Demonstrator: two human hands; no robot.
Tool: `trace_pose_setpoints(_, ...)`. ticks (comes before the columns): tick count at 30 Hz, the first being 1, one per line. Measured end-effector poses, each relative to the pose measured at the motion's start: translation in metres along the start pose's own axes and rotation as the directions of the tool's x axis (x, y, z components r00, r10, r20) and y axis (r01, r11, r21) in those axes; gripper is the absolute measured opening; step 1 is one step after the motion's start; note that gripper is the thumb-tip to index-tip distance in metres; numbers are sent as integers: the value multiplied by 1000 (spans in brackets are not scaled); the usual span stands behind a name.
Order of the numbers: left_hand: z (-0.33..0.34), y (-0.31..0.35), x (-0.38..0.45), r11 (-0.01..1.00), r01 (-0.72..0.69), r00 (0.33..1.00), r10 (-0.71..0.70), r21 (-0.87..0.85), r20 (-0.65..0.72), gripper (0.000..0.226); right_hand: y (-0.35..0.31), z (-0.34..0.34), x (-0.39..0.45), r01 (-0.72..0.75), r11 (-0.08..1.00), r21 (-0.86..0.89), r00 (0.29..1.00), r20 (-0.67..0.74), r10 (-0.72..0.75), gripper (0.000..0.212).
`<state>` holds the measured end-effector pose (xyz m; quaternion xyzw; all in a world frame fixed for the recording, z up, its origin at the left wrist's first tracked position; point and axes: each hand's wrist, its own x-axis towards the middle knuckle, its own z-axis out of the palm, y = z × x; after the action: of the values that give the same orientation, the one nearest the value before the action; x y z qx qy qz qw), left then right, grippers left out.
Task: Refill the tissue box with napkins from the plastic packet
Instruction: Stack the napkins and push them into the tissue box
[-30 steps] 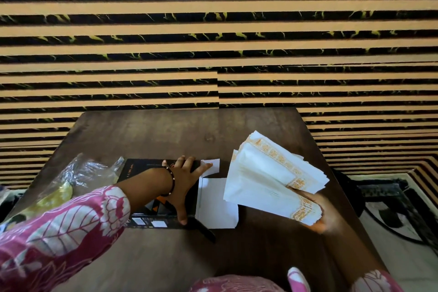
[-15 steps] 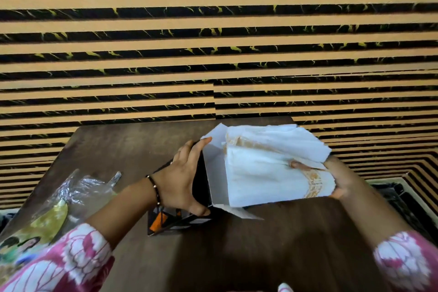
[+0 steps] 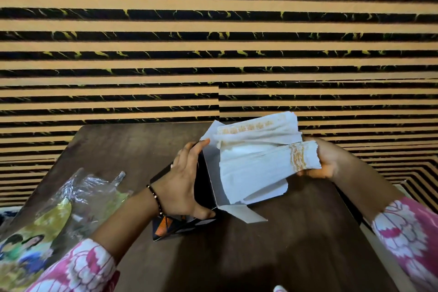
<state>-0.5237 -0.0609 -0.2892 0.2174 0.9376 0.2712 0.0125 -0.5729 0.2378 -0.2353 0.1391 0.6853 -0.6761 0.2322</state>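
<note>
A black tissue box [image 3: 203, 187] with orange and white print is tilted up on the brown table [image 3: 296, 251], its open end with white flaps facing right. My left hand [image 3: 184, 185] grips the box around that open end. My right hand [image 3: 324, 161] holds a thick stack of white napkins [image 3: 258, 163] with an orange patterned border. The stack's left end sits in the box mouth, between the flaps. The emptied clear plastic packet [image 3: 78, 194] lies crumpled on the table to the left.
A printed yellow and green wrapper [image 3: 30, 244] lies at the table's left front corner under the plastic. A wall of tan and black stripes [image 3: 213, 42] rises right behind the table. The table's right edge [image 3: 369, 239] drops to a pale floor.
My left hand lifted the flat box and tipped it up with its open end to the right. My right hand brought the napkin stack left, and its end has entered the box mouth.
</note>
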Motion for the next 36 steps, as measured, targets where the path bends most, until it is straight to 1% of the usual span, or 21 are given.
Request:
trace_pose_setpoints(1,0,-1,0,1000,3,1000,-3,0,-3,135,1,1,2,-28,999,31,1000,-3,28,33)
trace_pose_setpoints(3,-1,-2,-1,1000,7,1000,-7,-11,3,134,3,4,0,-55,997,50,997,50,52,26)
trace_pose_setpoints(5,-2,-2,-1,1000,-9,1000,9,-21,3,132,5,10,-5,-35,999,-26,984,172,39,13)
trace_pose_setpoints(7,-3,-2,0,999,-30,1000,30,-26,1,132,9,12,-6,-39,996,-76,962,268,58,21)
trace_pose_setpoints(8,-2,-2,1,999,-35,999,35,-26,6,133,9,13,-7,-39,997,-66,961,272,55,17)
trace_pose_setpoints(10,0,-3,1,999,-33,999,34,-20,23,134,8,16,-7,-23,1000,-20,976,216,27,8)
trace_pose_setpoints(11,0,-3,2,999,-30,999,31,-15,31,135,6,18,-7,-13,1000,5,984,177,12,11)
trace_pose_setpoints(13,1,-4,3,999,-38,999,38,3,40,137,5,17,-1,26,998,55,994,108,-32,29)
trace_pose_setpoints(14,1,-3,3,999,-44,998,44,12,45,137,5,17,0,38,997,62,995,86,-44,33)
trace_pose_setpoints(19,0,-2,4,998,-63,997,63,8,40,133,8,22,5,94,993,69,994,44,-97,33)
trace_pose_setpoints(23,1,-5,4,997,-75,996,74,5,49,129,9,26,8,90,991,97,996,-18,-89,48)
trace_pose_setpoints(25,1,-6,6,997,-71,996,71,3,58,126,10,28,4,90,994,61,996,-9,-90,57)
trace_pose_setpoints(26,2,-6,6,998,-69,996,69,2,64,124,8,29,2,97,995,19,995,-3,-97,53)
trace_pose_setpoints(28,3,-7,7,998,-68,994,67,7,81,123,2,32,-4,125,982,-145,992,6,-125,28)
trace_pose_setpoints(29,3,-7,7,998,-68,994,66,12,91,123,1,34,-7,129,974,-184,992,26,-126,19)
trace_pose_setpoints(30,4,-6,8,997,-70,993,68,15,99,123,-1,36,-11,127,972,-196,992,19,-126,29)
trace_pose_setpoints(32,4,-6,8,997,-73,992,71,16,107,123,-2,34,-12,140,981,-131,990,18,-138,65)
trace_pose_setpoints(33,4,-5,9,997,-71,992,69,12,110,122,0,34,-10,157,985,-78,987,38,-154,69)
trace_pose_setpoints(34,3,-5,9,998,-68,991,67,1,112,122,-1,37,-13,158,986,-47,987,51,-155,64)
trace_pose_setpoints(35,3,-5,9,998,-67,991,68,-13,113,120,0,37,-11,156,988,-16,987,38,-156,53)
trace_pose_setpoints(36,2,-5,8,997,-73,991,76,-26,113,118,-1,36,-11,141,989,-32,990,7,-141,44)
